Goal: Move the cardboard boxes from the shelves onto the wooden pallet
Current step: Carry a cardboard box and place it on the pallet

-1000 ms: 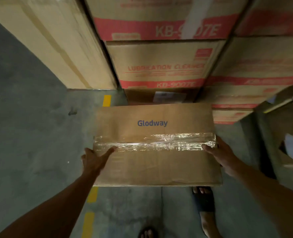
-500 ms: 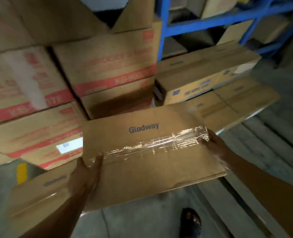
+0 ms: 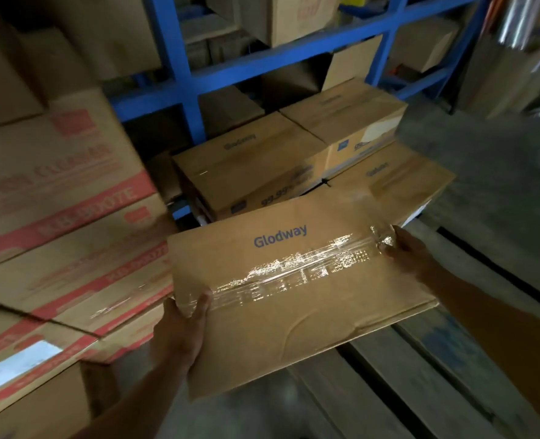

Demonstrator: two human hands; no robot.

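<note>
The flat brown cardboard box printed "Glodway" (image 3: 294, 289), sealed with shiny clear tape, hangs in the air between both hands, tilted with its near-left corner low. The left hand (image 3: 180, 331) clasps its left edge, thumb curled over the top; the right hand (image 3: 411, 251) grips the far right end, fingers wrapped around the taped edge. Just beyond the right hand sit matching brown boxes (image 3: 252, 166) already stacked, and below the right forearm run the grey wooden pallet slats (image 3: 420, 369). To the left of the left hand stand red-banded cartons (image 3: 56, 198). To place it well, level the box, align it beside the stacked ones, and lower it flat before releasing.
</note>
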